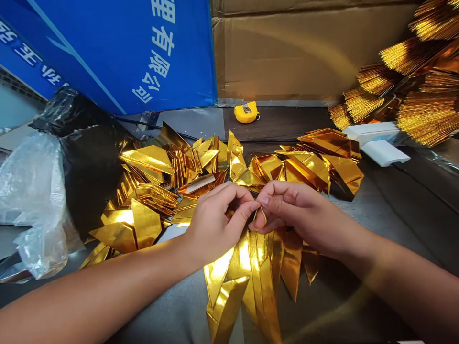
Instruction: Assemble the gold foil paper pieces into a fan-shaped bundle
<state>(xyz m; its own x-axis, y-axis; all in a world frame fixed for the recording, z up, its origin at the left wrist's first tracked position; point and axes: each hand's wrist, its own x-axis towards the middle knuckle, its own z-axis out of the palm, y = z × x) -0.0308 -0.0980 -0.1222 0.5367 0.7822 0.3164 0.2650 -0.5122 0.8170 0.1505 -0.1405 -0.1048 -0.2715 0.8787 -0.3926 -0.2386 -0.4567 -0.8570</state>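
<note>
Beyond the fingertips, one blue panel with white lettering [143, 52] stands left of one brown cardboard sheet or box side [287, 57]. Folded strips and pointed pieces of shiny gold foil paper [258, 277] fan out below the fingers, creased and glossy, while more lie in a loose, overlapping bank just beyond and to the left; they overlap too much to count. One black plastic bag [89, 162] sits left of the fingers, and ribbed gold fans [426, 114] rise at far right. Two bare hands meet at center: the left hand [215, 222] has thumb and forefinger pinched together, clamped on one thin, yellowish loop [264, 216], its material unclear; the right hand [304, 208], nearly touching, pinches the same loop between closed thumb and forefinger, other fingers curled beneath. One yellow tape measure [245, 112] lies beyond the fingertips.
</note>
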